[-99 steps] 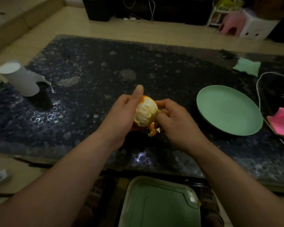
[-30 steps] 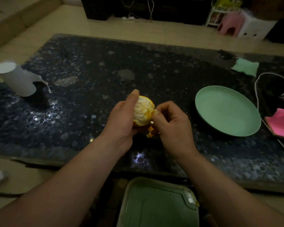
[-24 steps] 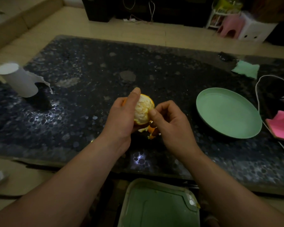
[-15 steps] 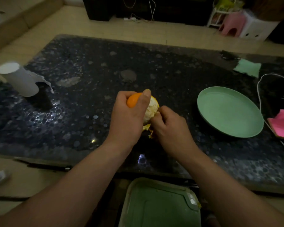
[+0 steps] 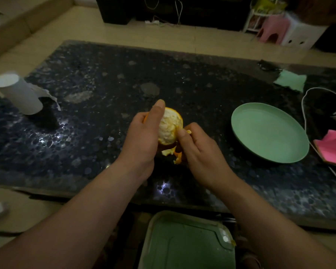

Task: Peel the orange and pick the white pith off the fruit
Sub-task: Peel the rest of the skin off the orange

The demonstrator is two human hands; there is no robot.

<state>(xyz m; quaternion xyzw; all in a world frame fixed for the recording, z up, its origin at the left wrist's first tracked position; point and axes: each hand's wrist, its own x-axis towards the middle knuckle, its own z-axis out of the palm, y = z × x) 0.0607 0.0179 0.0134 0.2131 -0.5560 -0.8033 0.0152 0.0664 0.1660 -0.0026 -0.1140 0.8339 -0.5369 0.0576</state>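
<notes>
One round pithy orange [image 5: 170, 127] in L hand [image 5: 142, 138], R hand [image 5: 200, 150] pinching curly peel [image 5: 178, 155]

The left hand [image 5: 144, 136] has rolled the orange [image 5: 170, 127] peeled side up again, the right hand [image 5: 204, 154] re-pinching its peel [image 5: 177, 155].

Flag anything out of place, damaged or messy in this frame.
The white paper roll at far left has a ragged, torn loose end. A peel strip dangling below the orange is normal mid-peel. Nothing else stands out.
</notes>
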